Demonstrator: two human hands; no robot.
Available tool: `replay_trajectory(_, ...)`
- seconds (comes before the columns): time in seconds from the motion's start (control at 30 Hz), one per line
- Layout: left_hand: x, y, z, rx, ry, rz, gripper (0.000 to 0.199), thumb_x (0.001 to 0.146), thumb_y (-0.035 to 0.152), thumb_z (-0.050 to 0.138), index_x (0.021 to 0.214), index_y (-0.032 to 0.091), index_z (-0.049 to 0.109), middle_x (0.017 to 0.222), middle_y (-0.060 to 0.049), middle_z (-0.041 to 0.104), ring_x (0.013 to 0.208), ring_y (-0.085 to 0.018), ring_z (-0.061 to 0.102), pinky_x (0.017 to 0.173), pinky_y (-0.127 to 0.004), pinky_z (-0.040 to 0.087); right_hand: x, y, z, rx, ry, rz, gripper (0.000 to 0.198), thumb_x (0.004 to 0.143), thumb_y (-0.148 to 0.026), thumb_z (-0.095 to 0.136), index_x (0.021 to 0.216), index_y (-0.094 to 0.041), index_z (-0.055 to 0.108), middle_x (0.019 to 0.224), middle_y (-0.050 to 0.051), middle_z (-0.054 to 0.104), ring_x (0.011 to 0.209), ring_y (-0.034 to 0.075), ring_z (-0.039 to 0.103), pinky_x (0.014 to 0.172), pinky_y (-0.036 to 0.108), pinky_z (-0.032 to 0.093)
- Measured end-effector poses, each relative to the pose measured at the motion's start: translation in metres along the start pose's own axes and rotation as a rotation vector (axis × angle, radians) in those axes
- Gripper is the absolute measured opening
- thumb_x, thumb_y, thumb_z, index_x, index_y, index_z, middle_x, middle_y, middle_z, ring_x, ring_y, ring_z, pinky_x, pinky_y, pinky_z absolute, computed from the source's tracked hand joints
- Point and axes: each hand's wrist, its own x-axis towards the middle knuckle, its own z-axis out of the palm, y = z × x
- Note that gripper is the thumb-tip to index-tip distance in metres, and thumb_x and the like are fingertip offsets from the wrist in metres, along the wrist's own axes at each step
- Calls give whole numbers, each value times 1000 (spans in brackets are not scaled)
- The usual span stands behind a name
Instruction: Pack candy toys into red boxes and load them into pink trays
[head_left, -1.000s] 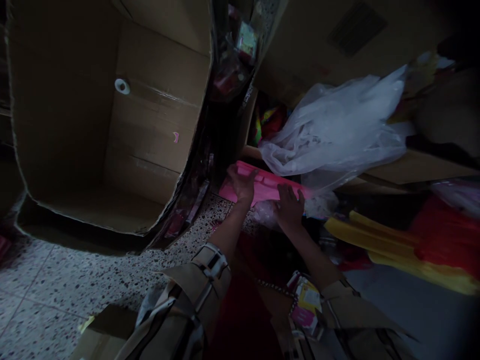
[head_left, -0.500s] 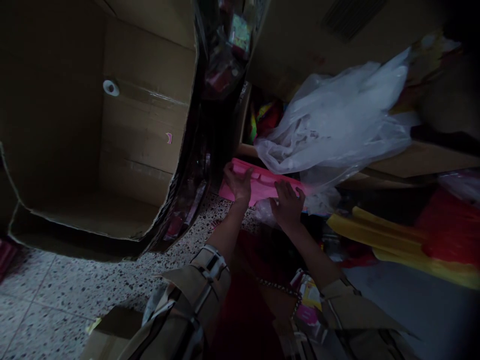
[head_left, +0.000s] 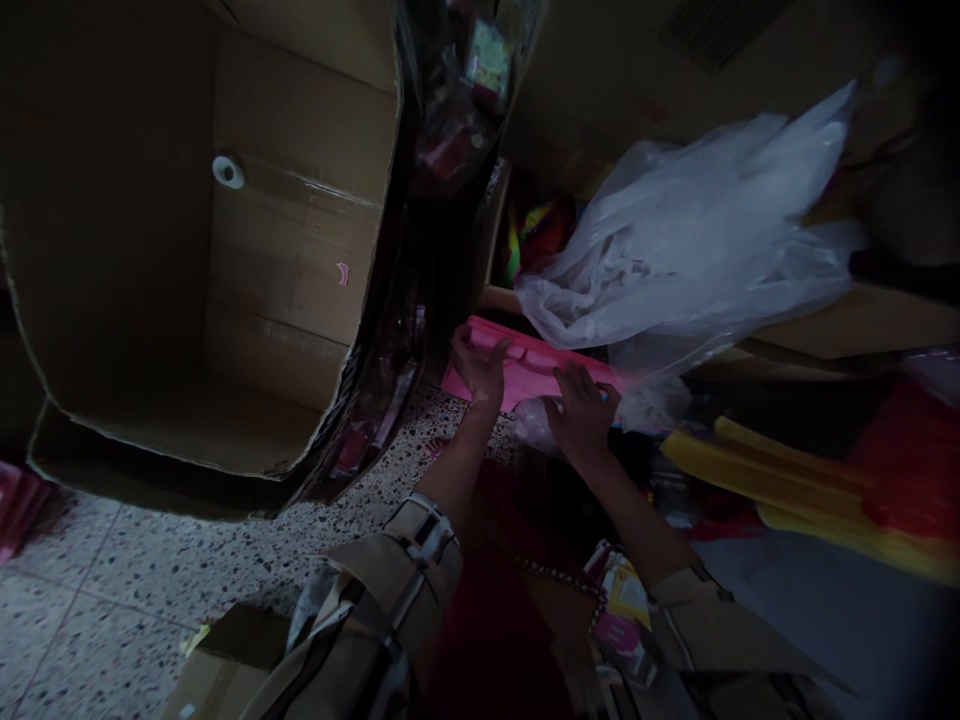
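Observation:
A pink flat piece, thin and with a fold or raised strip along its far edge, lies in front of me near the floor; whether it is paper or plastic I cannot tell. My left hand grips its left end, fingers curled at the far edge and thumb apart on the face. On its right part rests my right hand, the fingers bent over it. A crumpled clear plastic bag lies just below, beside my right hand.
At left stands a large open cardboard box with a white tape roll inside. White plastic bags cover things at upper right. Yellow sheets and red material lie right. A small carton sits on the speckled floor.
The view has shifted slightly, so everything sits a little further right. My right hand's fingers have drawn in somewhat on the pink piece; my left hand stays in place.

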Motion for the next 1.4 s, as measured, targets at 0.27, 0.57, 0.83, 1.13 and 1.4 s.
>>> replay_trajectory(0.27, 1, -2, 7, -36, -7, -49, 74, 79, 38, 87, 139, 24, 46, 142, -13, 53, 134, -26, 54, 114, -40, 42, 1, 1, 1, 23, 8, 16, 43, 100, -39, 51, 137, -20, 63, 151, 14, 59, 138, 30, 53, 109, 46, 25)
replay_trajectory(0.57, 1, -1, 3, -56, -6, -11, 69, 75, 31, 88, 131, 24, 48, 136, -11, 54, 127, -24, 56, 112, -40, 42, 54, -3, -31, 52, -28, 18, 51, 103, -50, 45, 130, -12, 68, 124, 20, 72, 121, 39, 57, 106, 51, 37)
replay_trajectory(0.83, 1, -2, -2, -20, -7, 27, 67, 75, 34, 88, 129, 23, 51, 132, -10, 55, 127, -23, 54, 112, -38, 41, 106, -19, -16, 218, -159, -85, 48, 106, -38, 39, 133, -13, 70, 132, 15, 71, 130, 34, 58, 111, 47, 43)
replay_trajectory(1.13, -7, -10, -7, -16, 8, 31, 69, 79, 46, 85, 134, 24, 49, 135, -10, 55, 128, -24, 55, 114, -40, 40, 127, -15, -18, 153, -304, -301, 37, 102, -38, 50, 115, -17, 78, 107, 11, 77, 101, 29, 66, 99, 42, 46)
replay_trajectory(1.4, -8, -10, -5, -31, 7, -5, 70, 74, 36, 89, 131, 24, 51, 134, -9, 55, 128, -24, 55, 114, -39, 41, 141, -26, -12, 94, -373, -321, 25, 87, -38, 65, 96, -17, 75, 82, 9, 72, 75, 24, 61, 77, 38, 48)
